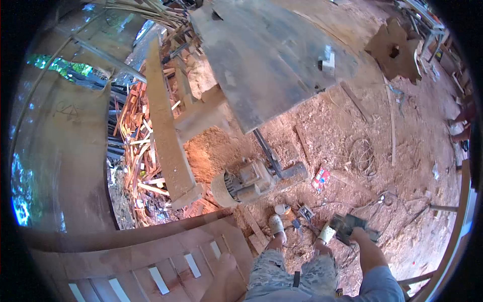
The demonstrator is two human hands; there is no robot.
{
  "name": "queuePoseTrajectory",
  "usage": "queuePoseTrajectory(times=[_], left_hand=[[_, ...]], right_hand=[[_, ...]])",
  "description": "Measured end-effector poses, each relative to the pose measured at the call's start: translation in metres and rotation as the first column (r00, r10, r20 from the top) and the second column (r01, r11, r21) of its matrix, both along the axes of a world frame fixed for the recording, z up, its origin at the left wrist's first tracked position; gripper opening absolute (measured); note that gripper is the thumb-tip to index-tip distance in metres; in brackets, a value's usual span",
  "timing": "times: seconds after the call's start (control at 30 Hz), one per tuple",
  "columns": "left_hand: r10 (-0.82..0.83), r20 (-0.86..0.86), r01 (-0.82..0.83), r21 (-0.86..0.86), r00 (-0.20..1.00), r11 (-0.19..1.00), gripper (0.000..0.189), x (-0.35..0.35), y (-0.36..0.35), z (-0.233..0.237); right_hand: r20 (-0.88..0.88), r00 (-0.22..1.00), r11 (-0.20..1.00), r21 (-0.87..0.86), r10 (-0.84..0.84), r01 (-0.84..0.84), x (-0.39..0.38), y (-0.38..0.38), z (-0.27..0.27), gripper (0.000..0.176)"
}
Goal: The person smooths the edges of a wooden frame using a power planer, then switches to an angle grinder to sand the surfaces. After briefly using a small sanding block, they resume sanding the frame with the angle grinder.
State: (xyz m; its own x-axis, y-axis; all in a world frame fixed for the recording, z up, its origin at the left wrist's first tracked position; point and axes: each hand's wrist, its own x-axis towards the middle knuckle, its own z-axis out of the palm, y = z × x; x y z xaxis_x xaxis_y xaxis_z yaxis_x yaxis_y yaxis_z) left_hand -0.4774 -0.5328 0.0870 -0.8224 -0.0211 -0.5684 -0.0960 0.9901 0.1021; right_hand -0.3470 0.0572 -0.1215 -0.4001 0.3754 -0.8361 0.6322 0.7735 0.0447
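Note:
At the lower right, my right hand (357,235) is closed on top of a dark green power tool (344,224), boxy and resembling an electric planer. The tool is beside my right shoe (327,234); its underside is hidden. On the lower left, my left hand (226,262) is over the right part of a brown wooden panel (166,251), a blurred rounded shape whose fingers cannot be made out. Several pale strips (158,280) lie in a row along this panel.
Ahead stands a large grey tabletop (266,60) with a white block (328,63) on it. A dusty motor (254,176) sits below. Wood shavings, a coiled cord (363,157), a red packet (320,179) and loose sticks cover the ground. Scrap wood (138,136) is piled left.

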Motion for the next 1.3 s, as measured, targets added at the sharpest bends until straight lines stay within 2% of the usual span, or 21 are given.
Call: queuePoseTrajectory(times=[0.07,0.1,0.13,0.17,0.23,0.27,0.3,0.33,0.4,0.47,0.5,0.63,0.7,0.83,0.93,1.07,1.13,1.17,1.2,1.23,1.3], left_hand=[[0.206,0.059,-0.206,-0.014,0.977,0.979,0.029,0.011,-0.011,0.0],[0.182,0.107,-0.18,-0.029,0.977,0.983,0.029,0.015,-0.01,0.0],[0.208,0.055,-0.209,0.007,0.976,0.978,0.029,0.022,-0.007,-0.001],[0.234,0.026,-0.235,0.034,0.972,0.971,0.029,0.032,-0.005,0.005],[0.346,0.255,-0.325,-0.12,0.903,0.938,0.028,0.034,0.014,0.013],[0.383,0.256,-0.376,-0.079,0.888,0.923,0.029,0.055,0.008,-0.002],[0.432,0.234,-0.438,-0.028,0.871,0.899,0.029,0.07,0.001,-0.023],[0.428,0.27,-0.433,-0.044,0.862,0.9,0.029,0.073,0.005,-0.037],[0.22,0.291,-0.207,-0.075,0.931,0.975,0.032,0.077,0.003,-0.051],[0.227,0.287,-0.201,-0.116,0.931,0.973,0.035,0.081,0.012,-0.068],[0.226,0.254,-0.197,-0.133,0.941,0.971,0.038,0.078,0.018,-0.078],[0.288,0.283,-0.211,-0.272,0.915,0.939,0.045,0.029,0.073,-0.098],[0.37,0.27,-0.363,-0.076,0.889,0.929,0.051,0.014,0.08,-0.119],[0.154,0.206,-0.179,0.11,0.966,0.978,0.044,-0.008,0.069,-0.188],[0.309,0.312,-0.355,0.1,0.898,0.93,0.044,-0.011,0.068,-0.252],[-0.02,0.474,-0.11,0.244,0.88,0.964,0.045,-0.053,0.145,-0.288],[-0.14,0.517,-0.079,0.38,0.845,0.922,0.047,-0.04,0.149,-0.354],[-0.26,0.472,0.053,0.407,0.842,0.912,0.047,-0.039,0.155,-0.379],[-0.374,0.423,0.182,0.427,0.825,0.886,0.048,-0.038,0.161,-0.407],[-0.245,0.565,0.126,0.242,0.788,0.962,0.052,-0.026,0.155,-0.474],[0.069,0.609,-0.167,0.105,0.79,0.98,0.064,-0.032,0.177,-0.511]], right_hand=[[-0.02,0.989,0.972,-0.184,0.147,-0.149,-0.01,0.004,-0.019,0.045],[-0.108,0.973,0.971,-0.103,0.203,-0.214,-0.014,-0.004,-0.023,0.044],[-0.25,0.965,0.985,-0.129,0.082,-0.117,-0.016,-0.007,-0.031,0.042],[-0.202,0.978,0.978,-0.188,0.046,-0.085,-0.02,-0.006,-0.048,0.038],[-0.269,0.96,0.967,-0.213,0.081,-0.142,-0.049,-0.017,-0.035,0.033],[-0.21,0.967,0.973,-0.15,0.142,-0.175,-0.043,-0.013,-0.082,0.032],[-0.324,0.946,0.967,-0.243,-0.007,-0.076,-0.07,-0.019,-0.057,0.034],[-0.411,0.911,0.97,-0.234,-0.034,-0.069,-0.072,-0.02,-0.091,0.038],[-0.325,0.943,0.977,-0.212,-0.068,-0.002,-0.102,-0.031,-0.085,0.042],[-0.402,0.909,0.969,-0.248,-0.112,0.01,-0.109,-0.032,-0.124,0.043],[-0.335,0.915,0.937,-0.331,-0.224,0.109,-0.135,-0.037,-0.1,0.048],[-0.345,0.922,0.964,-0.252,-0.177,0.091,-0.149,-0.039,-0.168,0.059],[-0.392,0.903,0.966,-0.243,-0.177,0.084,-0.155,-0.044,-0.188,0.052],[-0.396,0.887,0.953,-0.273,-0.237,0.133,-0.158,-0.049,-0.242,0.046],[-0.367,0.891,0.948,-0.263,-0.268,0.177,-0.148,-0.048,-0.27,0.051],[-0.363,0.899,0.95,-0.276,-0.245,0.147,-0.135,-0.049,-0.289,0.053],[-0.317,0.907,0.94,-0.287,-0.277,0.186,-0.143,-0.052,-0.267,0.052],[-0.312,0.91,0.942,-0.281,-0.272,0.185,-0.137,-0.058,-0.264,0.052],[-0.458,0.838,0.953,-0.208,-0.295,0.222,-0.13,-0.063,-0.262,0.055],[-0.594,0.749,0.954,-0.139,-0.294,0.264,-0.123,-0.069,-0.259,0.059],[-0.601,0.744,0.926,0.015,-0.293,0.377,-0.108,-0.088,-0.235,0.064]])
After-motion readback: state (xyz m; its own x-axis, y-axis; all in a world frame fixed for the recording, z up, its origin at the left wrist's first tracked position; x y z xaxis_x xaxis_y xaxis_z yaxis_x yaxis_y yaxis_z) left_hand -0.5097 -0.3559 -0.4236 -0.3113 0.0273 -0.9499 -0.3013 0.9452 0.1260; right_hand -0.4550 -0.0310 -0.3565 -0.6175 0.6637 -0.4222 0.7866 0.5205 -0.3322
